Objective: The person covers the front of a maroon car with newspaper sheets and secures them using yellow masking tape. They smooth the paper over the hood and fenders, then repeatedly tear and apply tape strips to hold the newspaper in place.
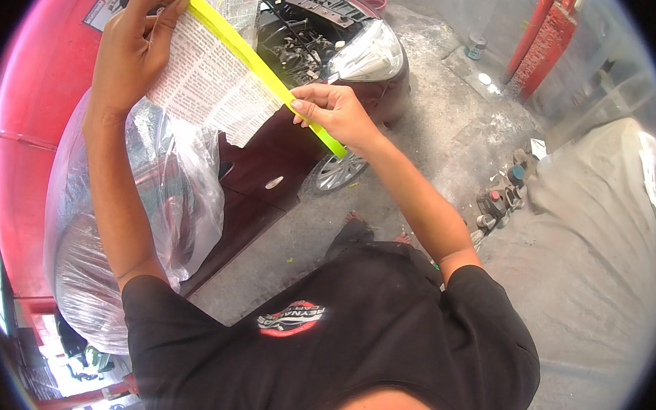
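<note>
Black T-shirt (349,356) fills the lower frame, closest to the lens; both bare forearms rise from it toward the work.

Yellow-green masking tape (257,67) runs as one taut diagonal strip from upper left to middle right, laid along the upper edge of a newspaper sheet (208,85). Tape is held up in the air in front of the person, above the car, not stuck to any bodywork.

Left hand (131,46): fingers spread long behind the paper, thumb and fingertips closed on the tape's upper end and the sheet's corner. Right hand (334,111): thumb and forefinger pinched narrow on the tape near its lower end, a short tail poking past the knuckles.

Below: dark maroon car (269,179) with hood up, engine bay exposed, headlight (371,53) bare, alloy wheel (337,172) showing. Clear plastic sheeting (124,222) drapes the near bodywork. Dusty concrete floor (438,129); small paint cans (501,197) cluster to the right, beside a covered grey shape. Red pillar (544,42) upper right.

Risks, as judged: the paper's lower edge looks torn and hangs loose, so a gust or a slack pull could fold it onto the adhesive. Uneven tension between the hands may wrinkle the tape or peel it off the newsprint. The free tail could stick to the right fingers.
</note>
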Demonstrator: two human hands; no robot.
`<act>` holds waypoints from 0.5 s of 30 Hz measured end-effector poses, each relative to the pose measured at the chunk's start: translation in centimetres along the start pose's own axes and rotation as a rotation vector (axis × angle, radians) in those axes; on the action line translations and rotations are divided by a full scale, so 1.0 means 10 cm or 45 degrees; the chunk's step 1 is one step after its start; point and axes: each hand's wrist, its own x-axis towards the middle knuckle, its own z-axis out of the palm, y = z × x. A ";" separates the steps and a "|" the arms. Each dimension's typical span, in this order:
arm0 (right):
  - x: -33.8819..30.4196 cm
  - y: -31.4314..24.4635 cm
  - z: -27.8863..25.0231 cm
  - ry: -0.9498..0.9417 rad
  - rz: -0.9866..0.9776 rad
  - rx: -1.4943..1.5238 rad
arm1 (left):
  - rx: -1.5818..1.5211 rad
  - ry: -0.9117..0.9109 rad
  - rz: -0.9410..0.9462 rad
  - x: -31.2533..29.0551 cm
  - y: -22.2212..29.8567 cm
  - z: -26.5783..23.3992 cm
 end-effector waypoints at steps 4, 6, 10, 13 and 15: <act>0.04 0.06 0.04 -0.003 -0.022 -0.036 | -0.010 -0.016 -0.037 -0.02 0.02 0.00; 0.06 0.09 0.06 -0.005 -0.024 -0.042 | -0.026 -0.030 -0.030 0.00 0.02 -0.01; 0.11 0.17 0.12 -0.039 -0.027 -0.005 | -0.028 -0.028 -0.013 -0.01 0.06 -0.06; 0.14 0.20 0.05 -0.026 -0.049 -0.013 | -0.065 -0.028 0.025 0.04 0.02 0.02; 0.15 0.23 0.06 -0.047 -0.047 -0.019 | -0.025 -0.031 0.000 0.02 0.03 0.00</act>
